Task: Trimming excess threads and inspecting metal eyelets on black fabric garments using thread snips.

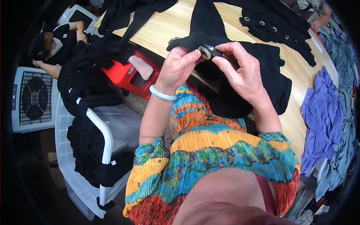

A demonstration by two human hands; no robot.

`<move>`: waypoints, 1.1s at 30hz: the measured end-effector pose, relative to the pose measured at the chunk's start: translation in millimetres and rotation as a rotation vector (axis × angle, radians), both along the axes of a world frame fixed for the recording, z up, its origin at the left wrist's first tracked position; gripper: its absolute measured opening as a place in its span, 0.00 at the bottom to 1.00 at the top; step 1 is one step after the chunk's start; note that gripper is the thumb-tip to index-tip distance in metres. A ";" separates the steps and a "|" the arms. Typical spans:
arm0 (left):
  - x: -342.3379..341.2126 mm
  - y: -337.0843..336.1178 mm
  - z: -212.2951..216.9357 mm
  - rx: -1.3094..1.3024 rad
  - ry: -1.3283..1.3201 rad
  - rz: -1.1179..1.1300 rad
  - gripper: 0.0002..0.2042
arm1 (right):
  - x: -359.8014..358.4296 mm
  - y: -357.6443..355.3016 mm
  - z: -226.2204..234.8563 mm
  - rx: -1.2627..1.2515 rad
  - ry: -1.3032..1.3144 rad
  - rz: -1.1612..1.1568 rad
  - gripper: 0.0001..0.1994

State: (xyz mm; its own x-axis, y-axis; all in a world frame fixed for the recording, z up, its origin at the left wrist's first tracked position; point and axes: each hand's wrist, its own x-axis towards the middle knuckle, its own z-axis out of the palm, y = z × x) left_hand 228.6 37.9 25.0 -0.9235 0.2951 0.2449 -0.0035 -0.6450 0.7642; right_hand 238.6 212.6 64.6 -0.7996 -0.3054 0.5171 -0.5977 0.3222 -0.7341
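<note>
Colourful pleated dress (pixel 225 150) of the person was nearest. Beyond it, the left hand (pixel 176 67) had a narrow grip, holding a black garment (pixel 262 62) beside its round button (pixel 204 53). The right hand (pixel 242 71) held a small metal tool (pixel 213 51) in its narrow grip; whether the tip touched the button, I could not tell. This garment lay over the near edge of the worktop (pixel 157 28). Purple clothes (pixel 322 112) were at right, a red stool (pixel 119 78) at left.

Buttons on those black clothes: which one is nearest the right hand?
The button between the left hand and the small tool in the right hand; the other buttons sit farther off.
</note>
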 end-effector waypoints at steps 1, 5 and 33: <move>-0.3 -1.2 -1.7 -0.008 0.010 -0.006 0.09 | 0.6 -0.6 0.6 -0.001 -0.016 0.008 0.09; 1.2 -0.8 0.8 0.017 0.000 -0.008 0.09 | -1.6 -3.6 -6.7 -0.099 -0.026 0.009 0.08; -3.7 -1.6 -2.5 0.058 -0.023 -0.067 0.15 | -2.3 -7.8 -15.7 -0.184 -0.084 0.018 0.09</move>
State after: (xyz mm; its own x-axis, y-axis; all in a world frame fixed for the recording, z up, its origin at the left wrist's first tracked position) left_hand 224.8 36.2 22.5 -0.9078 0.3419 0.2428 -0.0646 -0.6861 0.7246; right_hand 236.2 204.8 48.8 -0.8375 -0.2260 0.4976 -0.5366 0.1676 -0.8270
